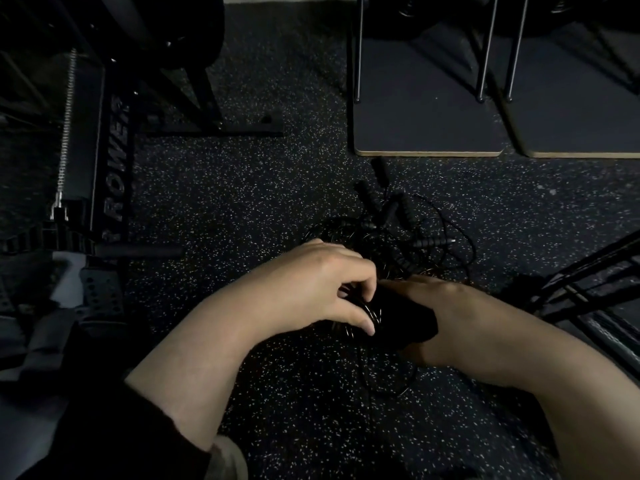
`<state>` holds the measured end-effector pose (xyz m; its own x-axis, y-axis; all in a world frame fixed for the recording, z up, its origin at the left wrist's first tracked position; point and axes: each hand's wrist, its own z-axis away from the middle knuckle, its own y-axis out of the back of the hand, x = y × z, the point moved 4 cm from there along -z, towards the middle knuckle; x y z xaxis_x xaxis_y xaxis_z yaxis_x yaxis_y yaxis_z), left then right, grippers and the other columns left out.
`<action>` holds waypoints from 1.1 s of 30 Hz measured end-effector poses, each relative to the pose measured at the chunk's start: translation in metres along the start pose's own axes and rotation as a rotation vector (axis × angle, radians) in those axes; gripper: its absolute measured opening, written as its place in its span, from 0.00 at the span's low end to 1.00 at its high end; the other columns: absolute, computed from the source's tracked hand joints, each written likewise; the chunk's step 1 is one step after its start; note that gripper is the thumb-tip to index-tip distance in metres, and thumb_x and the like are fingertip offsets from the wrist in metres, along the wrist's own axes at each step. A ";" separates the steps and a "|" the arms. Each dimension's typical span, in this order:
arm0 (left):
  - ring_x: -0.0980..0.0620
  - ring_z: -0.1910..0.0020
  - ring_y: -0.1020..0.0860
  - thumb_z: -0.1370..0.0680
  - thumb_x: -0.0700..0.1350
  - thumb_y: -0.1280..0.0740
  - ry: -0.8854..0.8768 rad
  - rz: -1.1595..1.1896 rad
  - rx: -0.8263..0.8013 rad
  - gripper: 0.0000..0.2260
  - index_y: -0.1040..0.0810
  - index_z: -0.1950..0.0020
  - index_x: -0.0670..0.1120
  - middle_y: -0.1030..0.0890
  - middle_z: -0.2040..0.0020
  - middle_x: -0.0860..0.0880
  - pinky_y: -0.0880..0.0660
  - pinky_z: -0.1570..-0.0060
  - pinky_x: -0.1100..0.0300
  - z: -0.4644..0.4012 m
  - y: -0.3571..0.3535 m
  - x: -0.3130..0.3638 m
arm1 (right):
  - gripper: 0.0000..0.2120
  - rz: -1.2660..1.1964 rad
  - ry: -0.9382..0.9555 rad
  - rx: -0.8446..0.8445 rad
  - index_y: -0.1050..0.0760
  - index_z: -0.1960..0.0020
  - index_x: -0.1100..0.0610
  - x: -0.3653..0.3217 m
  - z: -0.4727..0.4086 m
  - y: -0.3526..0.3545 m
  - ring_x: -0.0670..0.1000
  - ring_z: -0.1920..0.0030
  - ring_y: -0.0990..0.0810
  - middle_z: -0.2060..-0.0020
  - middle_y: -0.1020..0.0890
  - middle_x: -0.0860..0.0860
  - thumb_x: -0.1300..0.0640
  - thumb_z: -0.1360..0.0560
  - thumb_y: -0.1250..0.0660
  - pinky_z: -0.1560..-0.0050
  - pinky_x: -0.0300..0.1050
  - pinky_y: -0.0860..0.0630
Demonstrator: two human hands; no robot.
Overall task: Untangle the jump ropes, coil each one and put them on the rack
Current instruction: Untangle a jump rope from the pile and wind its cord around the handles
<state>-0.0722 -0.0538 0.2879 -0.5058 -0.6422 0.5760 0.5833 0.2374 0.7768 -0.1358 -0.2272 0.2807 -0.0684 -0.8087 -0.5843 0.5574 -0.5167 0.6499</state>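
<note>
Between the two hands, low over the speckled rubber floor (277, 188), sits a dark bundle of thin jump-rope cord (374, 315). The left hand (318, 289) has its fingers (360, 282) curled down onto the loops with the thumb beneath, pinching the strands. The right hand (446, 306) comes in from the other side, but its fingers are hidden behind the bundle, so I cannot tell whether they close on it. Just beyond both sets of fingers lies the rest of the tangle (391, 237) — cords spread on the floor, several ribbed black handles (369, 197) pointing away from the person. Loose cord also trails back under the wrists. Judging by this, the next pull has to run toward the body, drawing cord out of the far heap; the left hand looks better placed to feed it.
</note>
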 end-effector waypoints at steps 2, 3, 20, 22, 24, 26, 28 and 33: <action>0.60 0.53 0.22 0.30 0.58 0.22 0.055 0.156 0.004 0.11 0.20 0.55 0.57 0.19 0.55 0.59 0.22 0.51 0.57 0.001 0.006 -0.002 | 0.30 -0.063 0.050 -0.036 0.30 0.47 0.21 0.000 0.002 0.001 0.39 0.58 0.20 0.51 0.24 0.30 0.55 0.29 0.23 0.64 0.39 0.23; 0.58 0.56 0.20 0.30 0.56 0.22 0.067 0.224 0.008 0.09 0.19 0.56 0.57 0.17 0.56 0.57 0.22 0.53 0.54 0.002 0.009 -0.004 | 0.31 -0.088 0.068 -0.053 0.30 0.51 0.20 0.000 0.003 0.000 0.39 0.59 0.20 0.51 0.23 0.30 0.56 0.29 0.23 0.65 0.38 0.25; 0.55 0.69 0.27 0.32 0.61 0.27 -0.014 0.607 0.337 0.17 0.16 0.62 0.47 0.22 0.70 0.43 0.31 0.67 0.61 -0.002 0.012 -0.024 | 0.27 -0.547 0.068 -0.170 0.24 0.35 0.46 -0.009 0.014 0.005 0.39 0.57 0.17 0.60 0.15 0.40 0.70 0.26 0.26 0.57 0.31 0.25; 0.59 0.71 0.30 0.33 0.63 0.28 -0.030 0.596 0.430 0.19 0.16 0.64 0.47 0.25 0.73 0.52 0.34 0.69 0.65 0.000 0.018 -0.024 | 0.27 -0.520 0.068 -0.136 0.24 0.35 0.45 -0.008 0.015 0.007 0.41 0.53 0.16 0.56 0.13 0.42 0.68 0.26 0.25 0.54 0.32 0.24; 0.60 0.73 0.32 0.33 0.63 0.28 -0.024 0.571 0.523 0.19 0.17 0.65 0.47 0.26 0.74 0.56 0.36 0.70 0.69 0.001 0.023 -0.026 | 0.26 -0.535 0.059 -0.110 0.23 0.35 0.45 -0.006 0.015 0.007 0.41 0.54 0.16 0.57 0.14 0.41 0.67 0.26 0.25 0.53 0.32 0.24; 0.60 0.75 0.33 0.32 0.63 0.29 -0.008 0.523 0.539 0.18 0.19 0.66 0.48 0.27 0.74 0.57 0.37 0.72 0.70 0.001 0.023 -0.025 | 0.26 -0.535 0.059 -0.117 0.24 0.35 0.46 -0.006 0.014 0.006 0.40 0.55 0.16 0.59 0.15 0.39 0.67 0.26 0.25 0.54 0.31 0.24; 0.61 0.75 0.32 0.30 0.63 0.29 -0.005 0.520 0.495 0.17 0.22 0.68 0.51 0.28 0.74 0.56 0.37 0.73 0.69 -0.003 0.019 -0.023 | 0.27 -0.534 0.070 -0.130 0.25 0.34 0.45 -0.008 0.014 0.006 0.39 0.55 0.17 0.59 0.15 0.38 0.68 0.27 0.25 0.54 0.32 0.24; 0.53 0.71 0.27 0.30 0.62 0.30 0.053 0.616 0.471 0.19 0.21 0.66 0.47 0.24 0.72 0.49 0.30 0.70 0.60 -0.008 0.016 -0.035 | 0.34 -0.648 0.154 -0.095 0.26 0.31 0.45 -0.012 0.018 0.007 0.48 0.39 0.16 0.41 0.14 0.46 0.74 0.27 0.28 0.41 0.41 0.20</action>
<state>-0.0402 -0.0328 0.2780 -0.1403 -0.3251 0.9352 0.4118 0.8398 0.3537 -0.1462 -0.2264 0.3009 -0.2989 -0.2902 -0.9091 0.5143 -0.8515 0.1027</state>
